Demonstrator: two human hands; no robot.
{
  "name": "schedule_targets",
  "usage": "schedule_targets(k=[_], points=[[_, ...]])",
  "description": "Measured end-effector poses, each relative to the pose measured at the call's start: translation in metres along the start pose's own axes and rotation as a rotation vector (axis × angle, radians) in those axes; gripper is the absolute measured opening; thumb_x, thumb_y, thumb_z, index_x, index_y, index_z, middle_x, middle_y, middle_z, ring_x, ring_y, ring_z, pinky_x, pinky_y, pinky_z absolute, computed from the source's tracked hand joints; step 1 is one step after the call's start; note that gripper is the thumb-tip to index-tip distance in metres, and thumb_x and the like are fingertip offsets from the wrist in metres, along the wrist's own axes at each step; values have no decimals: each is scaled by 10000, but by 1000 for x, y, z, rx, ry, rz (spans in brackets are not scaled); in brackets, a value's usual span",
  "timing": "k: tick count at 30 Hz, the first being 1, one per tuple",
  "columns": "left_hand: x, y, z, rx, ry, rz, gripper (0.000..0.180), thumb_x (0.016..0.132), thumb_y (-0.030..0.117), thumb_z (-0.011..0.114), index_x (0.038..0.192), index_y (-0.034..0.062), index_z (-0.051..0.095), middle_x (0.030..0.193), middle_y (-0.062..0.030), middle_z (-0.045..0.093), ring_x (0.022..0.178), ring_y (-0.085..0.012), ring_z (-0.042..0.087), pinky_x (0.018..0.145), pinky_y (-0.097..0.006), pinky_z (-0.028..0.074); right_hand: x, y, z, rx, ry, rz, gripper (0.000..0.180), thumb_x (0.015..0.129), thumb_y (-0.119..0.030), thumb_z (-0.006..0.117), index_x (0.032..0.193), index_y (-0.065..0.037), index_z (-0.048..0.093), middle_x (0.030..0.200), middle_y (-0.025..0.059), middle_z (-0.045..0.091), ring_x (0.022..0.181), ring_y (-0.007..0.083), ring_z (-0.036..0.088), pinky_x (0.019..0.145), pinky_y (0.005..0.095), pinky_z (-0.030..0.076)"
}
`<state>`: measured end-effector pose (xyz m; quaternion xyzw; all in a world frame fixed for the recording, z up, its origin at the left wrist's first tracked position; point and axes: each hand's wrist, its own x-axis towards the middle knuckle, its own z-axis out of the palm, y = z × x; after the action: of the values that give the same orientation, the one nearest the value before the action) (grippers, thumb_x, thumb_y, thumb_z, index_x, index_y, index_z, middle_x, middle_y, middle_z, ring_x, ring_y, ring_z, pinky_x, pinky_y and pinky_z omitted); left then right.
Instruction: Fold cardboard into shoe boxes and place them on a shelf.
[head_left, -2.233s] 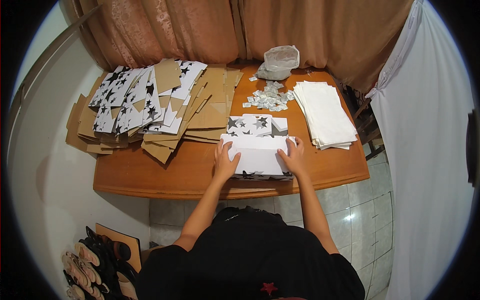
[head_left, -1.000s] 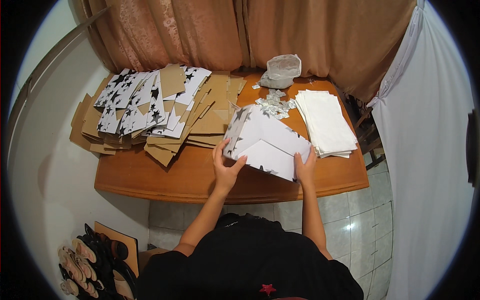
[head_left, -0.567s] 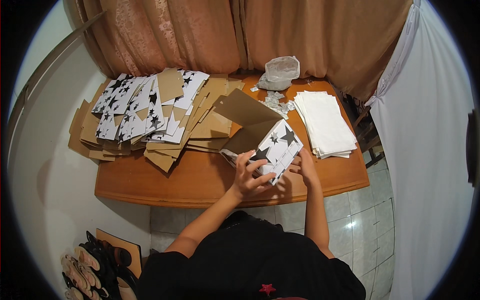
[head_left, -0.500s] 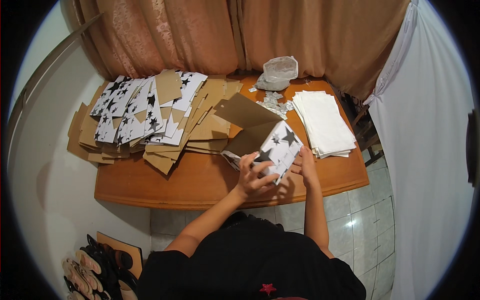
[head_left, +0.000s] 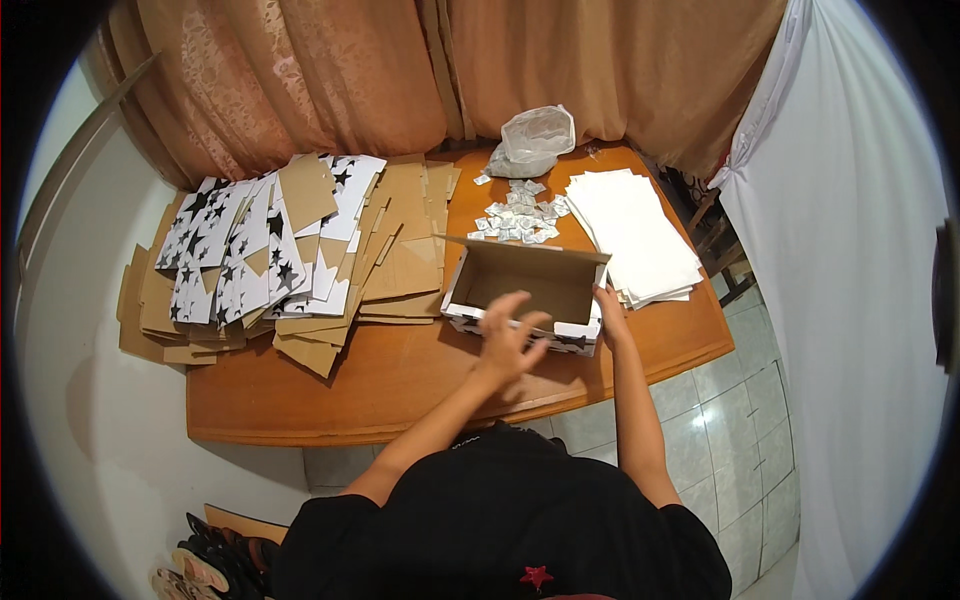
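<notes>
A cardboard box point(head_left: 574, 343), white with black stars outside and plain brown inside, stands upright near the table's front edge. Its lid is raised along the far side, and nothing shows inside. My right hand point(head_left: 611, 314) grips the box's right end, with some of its fingers hidden by the wall. In front of the box, my left hand point(head_left: 512, 345) is open, its fingers spread and slightly blurred over the near wall. Just behind the lid lie several small white packets point(head_left: 520, 222).
Flat star-printed and brown cardboard blanks point(head_left: 300, 250) are piled at the left. A stack of white sheets point(head_left: 640, 240) lies at the right. Near the curtain point(head_left: 350, 80) stands a clear plastic bag point(head_left: 538, 140). Shoes point(head_left: 205, 565) sit on the floor at lower left.
The box has gone from tilted in both hands to upright on the table. My left hand has let go of it, and my right hand has stayed at its right end.
</notes>
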<state>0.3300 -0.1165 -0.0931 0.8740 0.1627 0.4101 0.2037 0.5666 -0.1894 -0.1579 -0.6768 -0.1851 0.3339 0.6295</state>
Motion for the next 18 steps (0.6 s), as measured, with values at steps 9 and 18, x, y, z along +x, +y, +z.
schedule_targets(k=[9,18], points=[[-20,-132,-28,-239,26,-648,376,771,103,608,1108,-22,499,1105,-221,547,1068,-360,510,910,-386,398,21,-6,18,-246,64,-210,487,916,-386,481,1250,-35,432,1200,108,506,1111,190,459,916,315,360],[-19,-88,-47,-242,-95,-624,347,751,111,666,1063,12,550,1098,-175,571,982,-315,575,827,-338,462,61,-38,23,-317,189,-213,375,843,-269,595,1054,31,514,1032,178,606,900,274,590,796,343,443]])
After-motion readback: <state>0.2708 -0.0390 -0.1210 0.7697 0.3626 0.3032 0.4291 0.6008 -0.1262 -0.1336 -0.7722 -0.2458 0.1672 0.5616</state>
